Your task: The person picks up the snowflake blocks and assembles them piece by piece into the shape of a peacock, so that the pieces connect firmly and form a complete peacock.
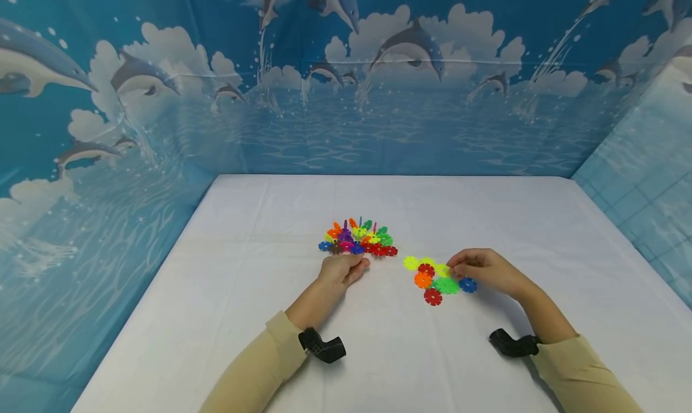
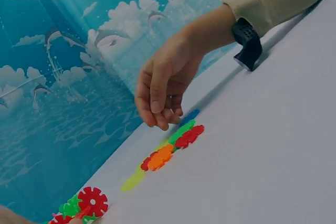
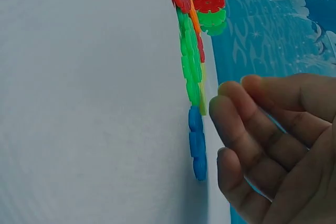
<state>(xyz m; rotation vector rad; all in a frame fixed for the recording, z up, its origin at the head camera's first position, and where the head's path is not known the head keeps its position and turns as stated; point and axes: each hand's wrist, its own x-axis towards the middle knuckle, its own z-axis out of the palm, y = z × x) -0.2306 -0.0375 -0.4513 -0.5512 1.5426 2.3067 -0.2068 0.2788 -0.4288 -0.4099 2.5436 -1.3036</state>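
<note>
My left hand [image 1: 342, 270] holds the near edge of a colourful cluster of interlocked plastic snowflake discs [image 1: 358, 236], its fingers partly hidden by the discs. To the right lie loose snowflake discs: yellow [image 1: 411, 263], orange [image 1: 423, 280], red [image 1: 433, 297], green [image 1: 447, 286] and blue [image 1: 468, 285]. My right hand [image 1: 486, 271] hovers just above these, fingers loosely bent. Nothing shows between the fingers of that hand [image 3: 278, 135] in the right wrist view, where the blue disc [image 3: 197, 142] lies beside the fingertips. The left wrist view catches a red disc [image 2: 93, 201] on the cluster's side.
A white cloth [image 1: 378, 359] covers the table. Blue curtains printed with dolphins [image 1: 411, 47] hang behind it and at both sides. A black wrist camera [image 1: 322, 345] sits on the left wrist, and another black camera [image 1: 513, 344] on the right.
</note>
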